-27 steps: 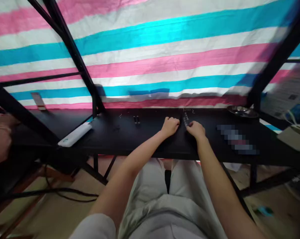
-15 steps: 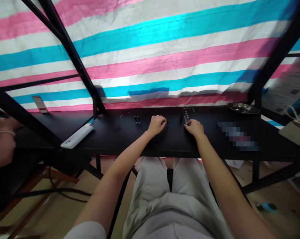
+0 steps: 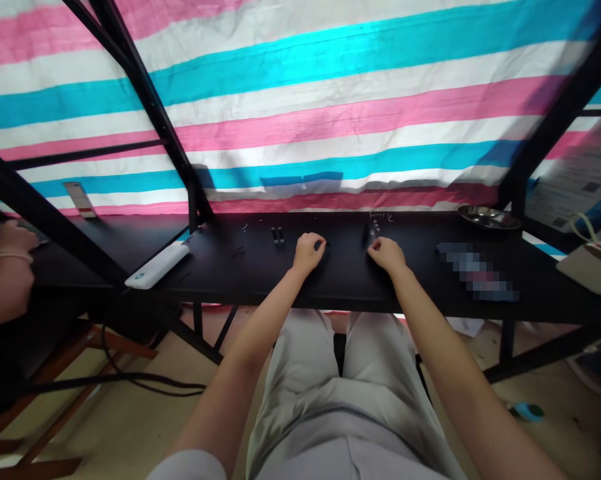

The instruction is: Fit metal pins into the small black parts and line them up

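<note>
My left hand (image 3: pixel 309 253) rests over the black table with thumb and forefinger pinched together. A small dark piece (image 3: pixel 328 244) shows at its fingertips, too small to name. To the right, my right hand (image 3: pixel 388 255) is closed, its fingertips at the near end of a short line of small clear or silvery pieces (image 3: pixel 374 230). What these fingers grip, if anything, is hidden. A dark upright strip (image 3: pixel 368 232) stands beside that line. Left of my left hand lie two short dark cylinders with pale ends (image 3: pixel 278 236), side by side.
A white case (image 3: pixel 158 265) lies on the table's left part, a metal dish (image 3: pixel 489 217) at the back right. Nearer is a blurred-out item (image 3: pixel 478 272). Small dark bits (image 3: pixel 238 252) and white scraps (image 3: pixel 244 227) are scattered about. Another person's arm (image 3: pixel 8 273) reaches in at far left.
My left hand has shifted slightly left, its fingers still pinched. My right hand stays almost in place by the clear pieces. The view has tilted a little.
</note>
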The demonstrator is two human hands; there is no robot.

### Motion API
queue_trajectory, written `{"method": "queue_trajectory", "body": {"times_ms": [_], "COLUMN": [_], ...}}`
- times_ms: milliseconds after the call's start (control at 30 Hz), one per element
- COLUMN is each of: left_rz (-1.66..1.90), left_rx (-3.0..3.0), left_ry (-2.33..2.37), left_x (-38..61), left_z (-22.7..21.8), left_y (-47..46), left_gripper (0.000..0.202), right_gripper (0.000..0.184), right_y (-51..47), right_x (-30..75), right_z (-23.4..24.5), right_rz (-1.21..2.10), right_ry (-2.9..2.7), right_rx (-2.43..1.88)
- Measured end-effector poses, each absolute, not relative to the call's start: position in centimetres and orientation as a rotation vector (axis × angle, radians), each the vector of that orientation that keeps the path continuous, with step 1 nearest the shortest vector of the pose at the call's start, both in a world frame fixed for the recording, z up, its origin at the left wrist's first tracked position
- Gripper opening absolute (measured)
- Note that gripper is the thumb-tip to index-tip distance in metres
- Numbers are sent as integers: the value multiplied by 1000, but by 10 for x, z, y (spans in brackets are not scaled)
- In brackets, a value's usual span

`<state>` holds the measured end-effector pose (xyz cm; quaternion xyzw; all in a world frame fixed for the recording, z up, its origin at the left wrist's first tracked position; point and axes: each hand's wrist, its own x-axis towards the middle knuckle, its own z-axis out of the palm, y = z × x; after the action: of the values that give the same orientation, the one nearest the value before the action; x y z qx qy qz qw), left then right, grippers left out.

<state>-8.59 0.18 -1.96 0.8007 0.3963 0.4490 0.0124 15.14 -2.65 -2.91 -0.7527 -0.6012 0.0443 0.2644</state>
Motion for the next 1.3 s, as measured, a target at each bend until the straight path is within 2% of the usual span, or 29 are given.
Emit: {"method": "queue_trajectory", "body": {"times_ms": [333, 600, 1300], "left_rz": [1421, 1460, 1352], "left_rx": [2508, 2525, 2610], "left_ry": [1051, 916, 882], "left_x": [-81, -78, -77], "left_z": [-20, -14, -10], "left_y": [-2, -11, -18], "left_gripper": [9, 8, 13], "right_gripper": [7, 10, 11], "right_y": [-32, -39, -39], "right_x": [116, 104, 107], "right_z": [-28, -22, -22], "right_rz": [-33, -342, -408], "right_ry": [-2088, -2195, -2215], "right_rx": [-1520, -1568, -1597]}}
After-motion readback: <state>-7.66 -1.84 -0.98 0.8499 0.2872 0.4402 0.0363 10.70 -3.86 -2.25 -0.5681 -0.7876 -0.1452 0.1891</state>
